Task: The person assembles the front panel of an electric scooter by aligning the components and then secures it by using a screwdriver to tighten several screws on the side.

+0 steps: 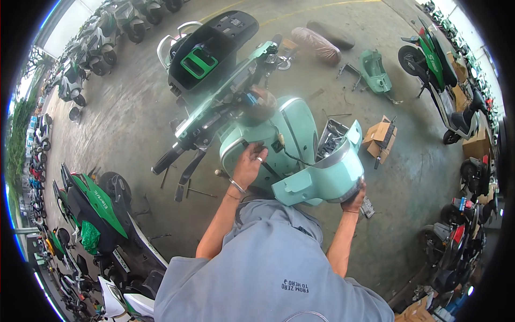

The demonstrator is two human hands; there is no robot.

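Note:
A partly stripped mint-green scooter stands before me, its front shield [298, 121] facing me below the handlebar [185, 140]. My left hand [250, 162] is at the left part of the shield, fingers bent together. A dark rod-like piece shows beside these fingers; whether they grip it is unclear. My right hand [354, 199] is closed around the lower right edge of a loose mint-green headlight cowl [335, 173], tilted in front of the shield. A black cable [294, 157] runs from a small connector [278, 145] on the shield toward the cowl.
Behind the handlebar is a black under-seat tub [206, 59] with a green frame. A tray of tools [331, 137], a cardboard box [378, 137], another mint panel [375, 70] and wrapped seats [316, 45] lie rightward. A green-black scooter [102, 206] stands close on my left.

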